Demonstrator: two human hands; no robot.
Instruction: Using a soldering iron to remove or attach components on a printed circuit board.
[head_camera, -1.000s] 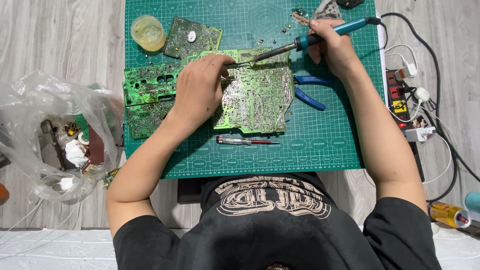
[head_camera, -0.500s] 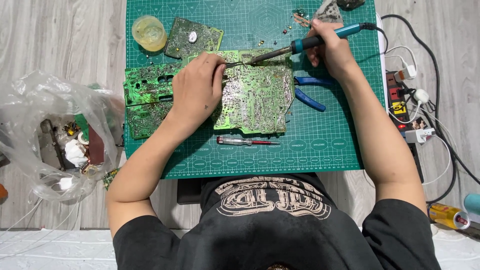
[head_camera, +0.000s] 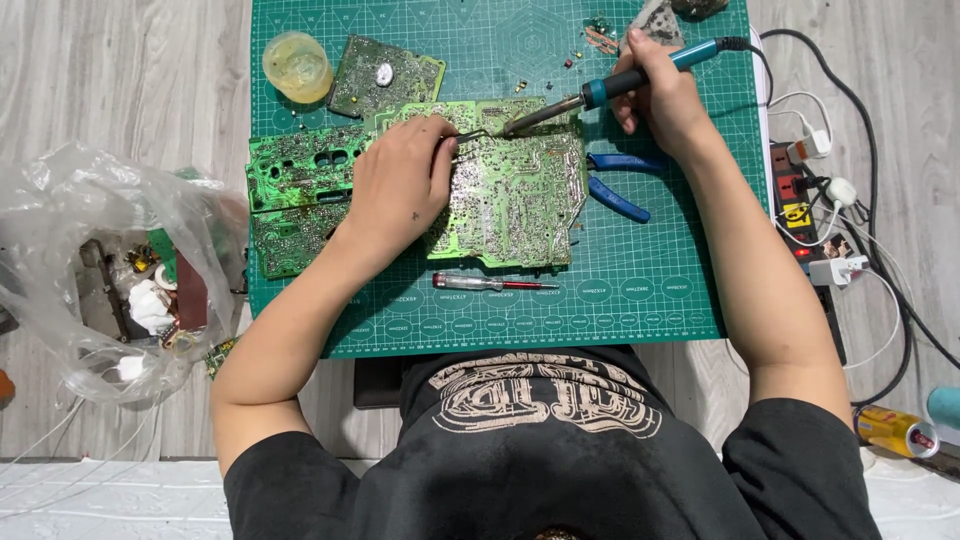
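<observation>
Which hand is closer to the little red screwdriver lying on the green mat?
The left hand. It rests on the circuit board just above the red screwdriver. The right hand is farther off, up by the mat's top edge, holding the soldering iron.

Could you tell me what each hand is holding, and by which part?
Right hand grips the soldering iron by its blue handle; left hand pinches tweezers near their rear.

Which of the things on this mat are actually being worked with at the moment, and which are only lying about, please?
In use: soldering iron in right hand; large circuit board under left hand, which grips tweezers.

Lying about: blue pliers, red screwdriver, small board, yellow tub, plastic bag.
</observation>
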